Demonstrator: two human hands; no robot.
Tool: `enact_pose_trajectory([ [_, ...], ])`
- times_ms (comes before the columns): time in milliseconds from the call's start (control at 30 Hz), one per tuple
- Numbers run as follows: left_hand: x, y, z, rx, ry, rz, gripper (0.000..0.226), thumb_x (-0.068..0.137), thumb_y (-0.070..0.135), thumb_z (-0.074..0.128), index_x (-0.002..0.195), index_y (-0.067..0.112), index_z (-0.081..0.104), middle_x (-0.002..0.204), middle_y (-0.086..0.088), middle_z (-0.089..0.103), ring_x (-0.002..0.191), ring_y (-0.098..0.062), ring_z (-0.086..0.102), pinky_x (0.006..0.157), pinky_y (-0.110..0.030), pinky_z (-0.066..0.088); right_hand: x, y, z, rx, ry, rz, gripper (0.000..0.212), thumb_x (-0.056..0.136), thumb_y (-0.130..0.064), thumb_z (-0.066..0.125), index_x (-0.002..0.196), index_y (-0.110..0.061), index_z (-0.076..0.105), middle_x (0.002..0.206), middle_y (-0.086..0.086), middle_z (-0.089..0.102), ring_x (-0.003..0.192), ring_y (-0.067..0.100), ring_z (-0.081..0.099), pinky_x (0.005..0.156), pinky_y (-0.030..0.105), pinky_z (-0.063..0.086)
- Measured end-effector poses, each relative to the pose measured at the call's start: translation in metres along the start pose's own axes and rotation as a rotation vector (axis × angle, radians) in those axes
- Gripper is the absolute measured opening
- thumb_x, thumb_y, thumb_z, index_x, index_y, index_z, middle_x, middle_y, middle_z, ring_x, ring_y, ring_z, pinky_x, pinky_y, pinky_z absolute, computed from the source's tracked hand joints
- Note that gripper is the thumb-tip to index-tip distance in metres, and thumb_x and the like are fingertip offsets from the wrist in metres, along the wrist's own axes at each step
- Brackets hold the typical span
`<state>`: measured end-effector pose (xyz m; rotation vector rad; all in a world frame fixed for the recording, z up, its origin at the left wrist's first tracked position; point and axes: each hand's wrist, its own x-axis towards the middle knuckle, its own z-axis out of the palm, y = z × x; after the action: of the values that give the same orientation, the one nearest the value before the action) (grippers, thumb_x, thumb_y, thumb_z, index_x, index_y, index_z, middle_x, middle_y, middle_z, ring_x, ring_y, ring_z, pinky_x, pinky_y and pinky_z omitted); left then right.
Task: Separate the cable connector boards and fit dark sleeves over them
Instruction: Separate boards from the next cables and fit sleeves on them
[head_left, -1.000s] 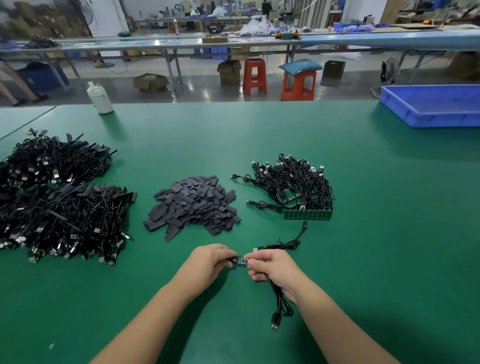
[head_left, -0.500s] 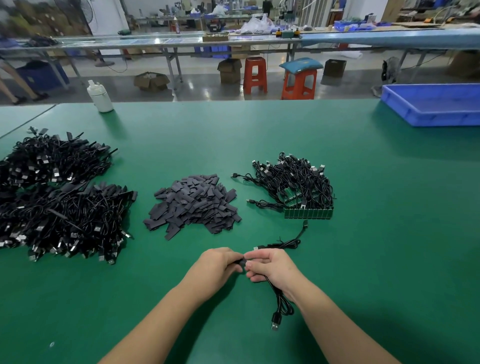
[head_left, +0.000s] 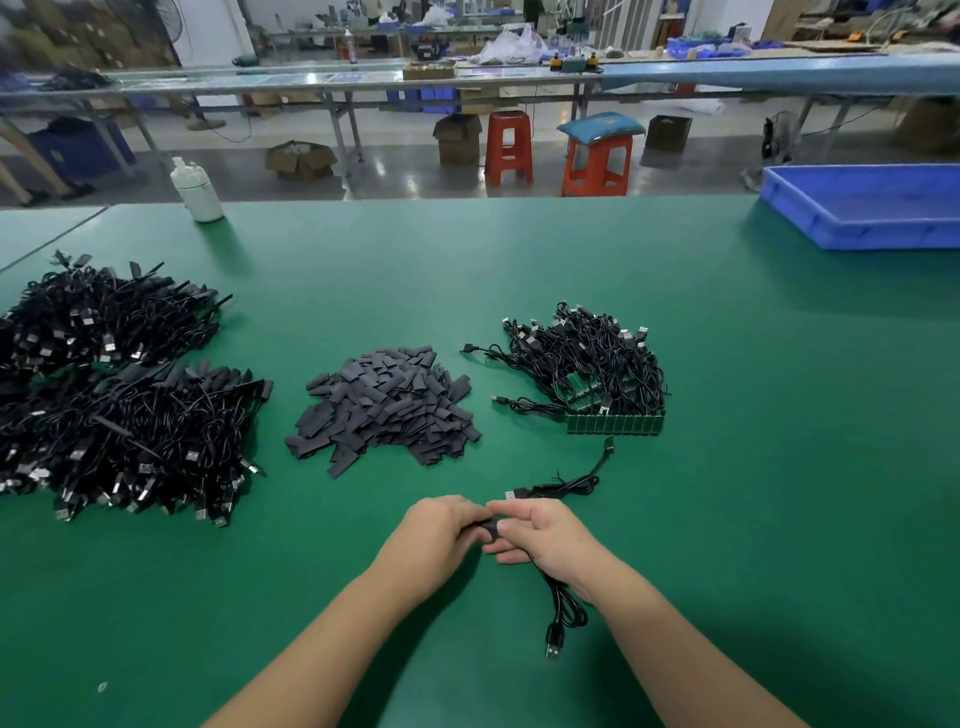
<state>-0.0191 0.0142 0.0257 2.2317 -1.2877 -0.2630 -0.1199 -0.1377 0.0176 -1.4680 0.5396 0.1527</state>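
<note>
My left hand (head_left: 441, 530) and my right hand (head_left: 545, 540) meet over the green table near its front, both pinching a dark sleeve (head_left: 488, 526) between them; the connector board inside is hidden. A black cable (head_left: 558, 603) hangs from my right hand, its USB plug (head_left: 552, 649) lying on the mat. Behind my hands lies a loose pile of dark sleeves (head_left: 384, 400). To its right a bundle of cables (head_left: 587, 358) ends in a joined strip of green boards (head_left: 615, 423). A single cable (head_left: 566, 486) lies just beyond my right hand.
Two big heaps of black cables (head_left: 119, 410) fill the left of the table. A white bottle (head_left: 195, 189) stands at the far left edge and a blue tray (head_left: 872, 208) at the far right. Stools and benches are beyond the table.
The green board showing between my fingertips a second ago is now covered by the dark sleeve. My hands have closed together and barely shifted.
</note>
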Motion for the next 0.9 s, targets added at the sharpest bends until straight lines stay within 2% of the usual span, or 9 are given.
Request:
enact_pose_trajectory([
  [233, 0.006, 0.003, 0.005, 0.257, -0.093, 0.029, 0.022, 0.095, 0.024, 0.051, 0.112, 0.026, 0.064, 0.1, 0.003, 0.062, 0.092, -0.019, 0.062, 0.082, -0.032, 0.048, -0.002, -0.003, 0.002, -0.066, -0.012, -0.014, 0.045, 0.103, 0.0, 0.04, 0.148, -0.002, 0.036, 0.108, 0.011, 0.066, 0.087, 0.013, 0.068, 0.079, 0.023, 0.057],
  [400, 0.009, 0.005, 0.007, 0.373, -0.099, 0.076, 0.036, 0.092, 0.013, 0.051, 0.127, 0.02, 0.051, 0.111, 0.0, 0.054, 0.101, -0.021, 0.056, 0.083, -0.03, 0.043, -0.003, -0.006, 0.006, -0.074, -0.005, -0.044, 0.039, 0.103, -0.001, 0.041, 0.14, -0.008, 0.05, 0.105, 0.005, 0.072, 0.089, 0.014, 0.072, 0.076, 0.023, 0.058],
  [500, 0.008, 0.01, 0.005, 0.157, 0.037, 0.073, 0.058, 0.089, 0.002, 0.05, 0.143, 0.017, 0.038, 0.141, -0.001, 0.041, 0.116, -0.016, 0.049, 0.097, -0.025, 0.039, -0.004, -0.009, 0.009, 0.041, 0.034, -0.041, 0.027, 0.101, -0.003, 0.047, 0.121, -0.008, 0.065, 0.1, 0.008, 0.076, 0.086, 0.018, 0.074, 0.07, 0.026, 0.057],
  [567, 0.007, 0.018, 0.003, -0.145, 0.152, -0.079, 0.063, 0.092, 0.002, 0.047, 0.15, 0.019, 0.028, 0.147, 0.003, 0.035, 0.122, -0.008, 0.046, 0.105, -0.022, 0.037, -0.005, -0.016, 0.011, 0.153, 0.072, -0.067, 0.022, 0.099, -0.003, 0.05, 0.111, -0.008, 0.068, 0.098, 0.009, 0.076, 0.084, 0.017, 0.074, 0.069, 0.025, 0.057],
  [633, 0.006, 0.027, 0.004, -0.521, 0.185, -0.297, 0.059, 0.097, 0.009, 0.053, 0.15, 0.02, 0.03, 0.141, 0.007, 0.046, 0.122, -0.004, 0.052, 0.109, -0.028, 0.04, -0.004, -0.026, 0.01, 0.399, 0.096, -0.118, 0.02, 0.099, -0.001, 0.05, 0.114, -0.003, 0.064, 0.103, 0.012, 0.076, 0.09, 0.02, 0.074, 0.072, 0.027, 0.059],
  [700, 0.003, 0.033, 0.005, -0.842, 0.083, -0.422, 0.041, 0.098, 0.017, 0.057, 0.138, 0.016, 0.047, 0.128, 0.002, 0.062, 0.11, -0.009, 0.063, 0.102, -0.031, 0.047, -0.001, -0.036, 0.009, 0.729, 0.113, -0.158, 0.021, 0.1, 0.001, 0.048, 0.118, 0.005, 0.057, 0.106, 0.018, 0.073, 0.093, 0.024, 0.073, 0.077, 0.031, 0.061],
  [767, -0.001, 0.039, 0.005, -0.96, -0.065, -0.393, 0.018, 0.1, 0.017, 0.054, 0.113, 0.007, 0.062, 0.104, -0.008, 0.072, 0.085, -0.016, 0.069, 0.082, -0.027, 0.052, 0.003, -0.044, 0.009, 0.901, 0.134, -0.182, 0.02, 0.1, 0.002, 0.046, 0.118, 0.006, 0.055, 0.107, 0.022, 0.072, 0.095, 0.027, 0.073, 0.085, 0.035, 0.06],
  [833, -0.006, 0.043, 0.005, -0.987, -0.103, -0.359, 0.014, 0.101, 0.011, 0.051, 0.099, 0.005, 0.064, 0.087, -0.012, 0.071, 0.071, -0.016, 0.068, 0.065, -0.022, 0.052, 0.006, -0.049, 0.009, 0.881, 0.134, -0.201, 0.02, 0.1, 0.001, 0.047, 0.117, 0.005, 0.055, 0.108, 0.021, 0.072, 0.099, 0.027, 0.072, 0.09, 0.035, 0.058],
  [900, -0.005, 0.042, -0.001, -0.984, -0.062, -0.365, 0.014, 0.1, 0.008, 0.051, 0.098, 0.004, 0.064, 0.085, -0.012, 0.07, 0.071, -0.019, 0.069, 0.063, -0.025, 0.054, 0.008, -0.051, 0.007, 0.671, 0.165, -0.214, 0.019, 0.099, -0.004, 0.053, 0.116, 0.001, 0.059, 0.107, 0.015, 0.074, 0.103, 0.026, 0.071, 0.089, 0.031, 0.058],
])
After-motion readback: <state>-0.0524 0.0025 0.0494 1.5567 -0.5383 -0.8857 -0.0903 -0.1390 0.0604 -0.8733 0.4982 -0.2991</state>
